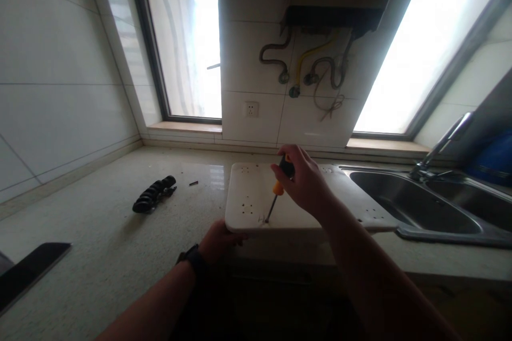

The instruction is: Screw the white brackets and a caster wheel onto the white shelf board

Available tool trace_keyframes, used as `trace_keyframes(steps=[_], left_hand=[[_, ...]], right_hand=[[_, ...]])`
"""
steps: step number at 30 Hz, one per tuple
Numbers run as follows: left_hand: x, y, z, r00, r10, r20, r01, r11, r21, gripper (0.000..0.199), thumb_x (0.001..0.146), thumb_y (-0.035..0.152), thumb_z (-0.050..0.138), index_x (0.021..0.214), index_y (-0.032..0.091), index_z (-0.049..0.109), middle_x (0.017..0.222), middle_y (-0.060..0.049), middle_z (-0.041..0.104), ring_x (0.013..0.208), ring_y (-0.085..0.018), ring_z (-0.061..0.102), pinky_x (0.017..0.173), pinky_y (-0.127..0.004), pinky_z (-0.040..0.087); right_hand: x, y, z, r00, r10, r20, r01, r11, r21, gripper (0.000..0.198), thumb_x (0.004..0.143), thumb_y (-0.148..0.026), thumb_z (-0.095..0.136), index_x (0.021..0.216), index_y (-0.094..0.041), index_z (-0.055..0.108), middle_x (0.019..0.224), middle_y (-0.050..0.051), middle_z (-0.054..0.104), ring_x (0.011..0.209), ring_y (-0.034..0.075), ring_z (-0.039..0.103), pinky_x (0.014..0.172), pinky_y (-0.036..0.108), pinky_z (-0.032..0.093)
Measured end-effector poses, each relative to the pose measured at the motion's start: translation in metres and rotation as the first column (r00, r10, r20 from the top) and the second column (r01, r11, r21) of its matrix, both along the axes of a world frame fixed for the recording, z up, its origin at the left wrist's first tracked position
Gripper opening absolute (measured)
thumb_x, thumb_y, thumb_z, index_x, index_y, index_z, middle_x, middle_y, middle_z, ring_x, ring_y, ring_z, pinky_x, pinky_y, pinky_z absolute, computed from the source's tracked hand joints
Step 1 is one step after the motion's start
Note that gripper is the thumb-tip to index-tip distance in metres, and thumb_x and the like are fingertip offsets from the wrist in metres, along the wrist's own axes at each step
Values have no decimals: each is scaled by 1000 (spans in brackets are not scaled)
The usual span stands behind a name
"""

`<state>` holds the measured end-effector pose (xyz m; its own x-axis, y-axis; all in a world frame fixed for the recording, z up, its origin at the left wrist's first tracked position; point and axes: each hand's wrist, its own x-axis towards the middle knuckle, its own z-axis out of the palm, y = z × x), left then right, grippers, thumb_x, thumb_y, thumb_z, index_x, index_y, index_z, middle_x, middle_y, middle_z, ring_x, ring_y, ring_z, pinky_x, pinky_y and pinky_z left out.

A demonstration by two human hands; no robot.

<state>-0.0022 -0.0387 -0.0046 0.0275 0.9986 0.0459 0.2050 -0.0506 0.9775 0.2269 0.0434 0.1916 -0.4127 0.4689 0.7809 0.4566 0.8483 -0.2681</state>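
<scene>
At the counter's near edge, the left hand (218,240) grips the front rim of a white board (248,197) lying flat on the worktop; just past it the right hand (306,184) is closed round a screwdriver (278,192), tip on the board at seven o'clock. A black ridged handle (154,194) lies toward ten o'clock, the sink (412,208) toward two o'clock

We note a smooth matt white board (248,197), a speckled, faintly glossy stone bench (100,240), and a brushed-metal sink (416,208) right of the grip.
</scene>
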Motion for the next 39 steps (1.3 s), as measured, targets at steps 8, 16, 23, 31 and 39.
trace_keyframes(steps=[8, 16, 23, 31, 39], left_hand=[[1, 1, 3, 1000, -24, 3, 24, 1000, 13, 41, 74, 39, 76, 100, 8, 67, 80, -10, 70, 67, -18, 65, 65, -30, 51], [0, -1, 2, 999, -29, 21, 29, 1000, 10, 41, 75, 40, 76, 98, 7, 67, 83, -12, 70, 68, -19, 65, 66, -31, 52], [2, 1, 5, 999, -9, 40, 9, 1000, -6, 41, 72, 37, 77, 97, 7, 66, 82, -11, 70, 67, -19, 64, 64, -31, 51], [3, -1, 8, 999, -16, 41, 16, 1000, 0, 44, 72, 40, 77, 99, 7, 67, 88, -12, 70, 69, -18, 64, 65, -31, 53], [1, 1, 4, 1000, -15, 25, 15, 1000, 7, 39, 73, 39, 77, 95, 8, 68, 79, -10, 70, 66, -18, 64, 63, -30, 51]], right_hand=[[5, 10, -1, 894, 414, -170, -446, 782, -435, 41, 95, -23, 49, 135, -26, 41, 134, 11, 50, 116, 19, 60, 88, 33, 54], [-9, -7, -5, 994, -102, -30, 102, 994, 30, 42, 88, -35, 66, 126, -21, 54, 113, 8, 65, 94, 20, 64, 80, 34, 52], [-4, 1, -6, 996, 34, -83, -48, 983, -175, 40, 91, -36, 60, 128, -22, 52, 110, 7, 64, 91, 19, 65, 80, 35, 55], [7, 4, -2, 931, 322, -171, -363, 855, -371, 53, 89, -24, 61, 140, -26, 43, 122, 9, 60, 95, 16, 68, 78, 29, 57], [0, -2, 4, 1000, -11, -28, 11, 1000, -14, 42, 79, -40, 76, 113, -21, 59, 98, 4, 64, 84, 16, 62, 75, 30, 51]])
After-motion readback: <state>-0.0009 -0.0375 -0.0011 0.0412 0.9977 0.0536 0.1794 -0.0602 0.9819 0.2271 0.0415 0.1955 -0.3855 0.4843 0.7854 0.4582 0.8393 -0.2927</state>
